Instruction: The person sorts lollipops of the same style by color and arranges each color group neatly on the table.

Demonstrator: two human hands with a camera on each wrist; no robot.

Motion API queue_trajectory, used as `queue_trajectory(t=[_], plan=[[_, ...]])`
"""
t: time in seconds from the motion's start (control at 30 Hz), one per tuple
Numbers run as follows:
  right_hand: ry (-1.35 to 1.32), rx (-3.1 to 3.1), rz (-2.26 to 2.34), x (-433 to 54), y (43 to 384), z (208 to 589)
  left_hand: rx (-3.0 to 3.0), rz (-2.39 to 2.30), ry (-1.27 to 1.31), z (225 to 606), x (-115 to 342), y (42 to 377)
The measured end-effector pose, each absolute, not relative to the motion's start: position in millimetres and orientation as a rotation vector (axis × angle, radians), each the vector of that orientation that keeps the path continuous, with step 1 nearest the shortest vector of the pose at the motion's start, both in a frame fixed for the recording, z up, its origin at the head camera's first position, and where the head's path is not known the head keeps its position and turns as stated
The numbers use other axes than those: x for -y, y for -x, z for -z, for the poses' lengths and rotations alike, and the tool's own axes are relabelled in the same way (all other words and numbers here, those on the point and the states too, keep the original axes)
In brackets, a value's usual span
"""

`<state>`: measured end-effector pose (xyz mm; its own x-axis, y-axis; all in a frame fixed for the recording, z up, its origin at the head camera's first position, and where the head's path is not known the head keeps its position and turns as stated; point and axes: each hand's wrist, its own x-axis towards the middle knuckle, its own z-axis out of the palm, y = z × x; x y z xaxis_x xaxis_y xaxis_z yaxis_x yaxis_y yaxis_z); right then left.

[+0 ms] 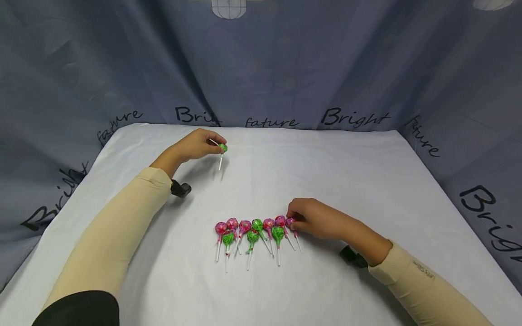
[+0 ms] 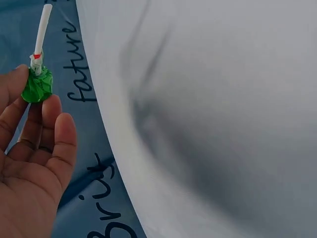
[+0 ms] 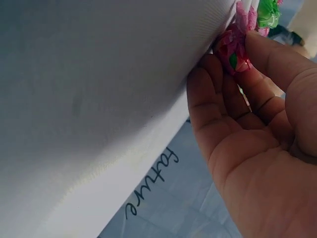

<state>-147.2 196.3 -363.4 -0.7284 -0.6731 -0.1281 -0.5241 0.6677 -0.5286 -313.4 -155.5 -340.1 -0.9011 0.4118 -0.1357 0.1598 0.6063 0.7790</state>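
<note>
Over the far left part of the table, my left hand (image 1: 200, 144) pinches a green-wrapped lollipop (image 1: 223, 148) by its head between thumb and fingers. Its white stick hangs down in the head view. A second thin white line shows by the fingers; what it belongs to, I cannot tell. At the right end of a cluster, my right hand (image 1: 320, 218) pinches a pink lollipop (image 3: 233, 49) by the head, thumb on one side and fingers on the other. Beside it lie several pink lollipops (image 1: 244, 227) and green lollipops (image 1: 277, 233), sticks toward me.
A white cloth (image 1: 346, 172) covers the table. Behind it and along its sides hangs a blue-grey curtain (image 1: 269, 68) with black lettering. Dark wrist cameras (image 1: 181, 189) sit under both wrists, close above the cloth.
</note>
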Motion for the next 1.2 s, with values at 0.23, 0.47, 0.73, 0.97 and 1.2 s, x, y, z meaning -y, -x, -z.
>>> queue_trajectory(t=[0.23,0.47,0.73,0.97,1.2], plan=[[0.960,-2.574,0.674,-198.1,148.2,363.9,-2.512,-1.188,-0.432,345.4,150.1,339.1],[0.970,-2.567,0.686,-198.3,148.7,363.0,-2.440,-1.279,-0.170,355.1,148.9,348.6],[0.975,-2.563,0.689,-197.1,148.9,362.3,-2.516,-1.256,-0.196,357.3,136.5,357.4],[0.990,-2.563,0.690,-198.4,148.3,362.8,-2.626,-1.097,-0.124,363.3,131.2,363.6],[0.987,-2.569,0.671,-197.2,148.5,363.4,-2.657,-1.073,-0.107,367.3,126.4,362.0]])
